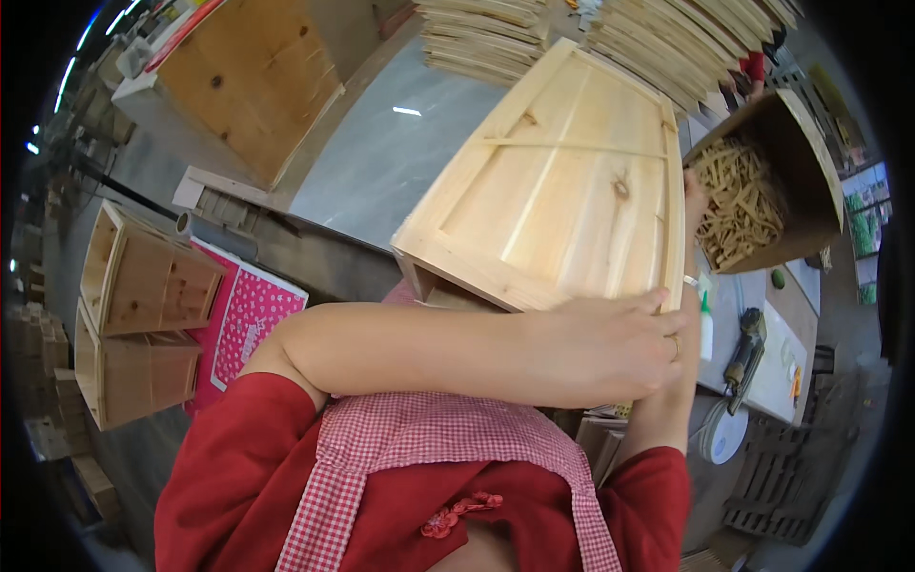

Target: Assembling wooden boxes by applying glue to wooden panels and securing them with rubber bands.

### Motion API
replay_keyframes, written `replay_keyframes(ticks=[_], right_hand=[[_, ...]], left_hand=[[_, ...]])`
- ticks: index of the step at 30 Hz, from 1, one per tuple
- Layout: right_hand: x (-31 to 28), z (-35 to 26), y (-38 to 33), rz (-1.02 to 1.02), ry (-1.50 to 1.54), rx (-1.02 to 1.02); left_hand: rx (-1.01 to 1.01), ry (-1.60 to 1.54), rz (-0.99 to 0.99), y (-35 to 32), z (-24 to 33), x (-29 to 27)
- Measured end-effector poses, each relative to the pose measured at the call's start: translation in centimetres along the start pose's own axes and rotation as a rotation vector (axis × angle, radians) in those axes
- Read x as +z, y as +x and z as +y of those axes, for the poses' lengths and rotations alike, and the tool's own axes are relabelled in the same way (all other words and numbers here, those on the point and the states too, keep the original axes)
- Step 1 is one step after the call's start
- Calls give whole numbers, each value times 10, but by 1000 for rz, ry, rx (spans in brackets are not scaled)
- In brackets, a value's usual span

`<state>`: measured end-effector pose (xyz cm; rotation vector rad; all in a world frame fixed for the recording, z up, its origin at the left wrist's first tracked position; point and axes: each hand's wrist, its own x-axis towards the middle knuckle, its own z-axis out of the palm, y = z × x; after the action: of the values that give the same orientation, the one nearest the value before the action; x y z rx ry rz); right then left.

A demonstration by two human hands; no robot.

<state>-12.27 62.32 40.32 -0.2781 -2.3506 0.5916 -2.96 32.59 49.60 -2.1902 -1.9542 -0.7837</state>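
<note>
A tapered box of pale wood [562,205] lies on the worktable in front of me, its framed, knotty panel facing up. A thin wooden strip [577,147] spans that panel. Reaching across my body, my left hand [615,348] grips the box's near right corner, its fingers bent over the edge and a ring on one finger. My right hand [698,198] is by the box's right side, close to a cardboard carton [810,172] of small wooden pieces [742,205]; its fingers are mostly hidden.
Stacked wooden panels [486,33] stand at the back. Right of the box are a green-tipped white bottle [705,324] and a dark power tool [746,353]. At left are two wooden boxes [157,276], a pink patterned package [253,319] and a large knotty wooden piece [248,86].
</note>
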Motion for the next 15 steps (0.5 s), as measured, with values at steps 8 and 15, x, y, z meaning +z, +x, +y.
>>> replay_keyframes(ticks=[8,15], right_hand=[[-55,-6,-72,-416,320,-2],[-100,-192,-34,-448,-18,-412]], left_hand=[[19,16,223,-28,11,-18],[-611,-87,841,-178,-1,-50]])
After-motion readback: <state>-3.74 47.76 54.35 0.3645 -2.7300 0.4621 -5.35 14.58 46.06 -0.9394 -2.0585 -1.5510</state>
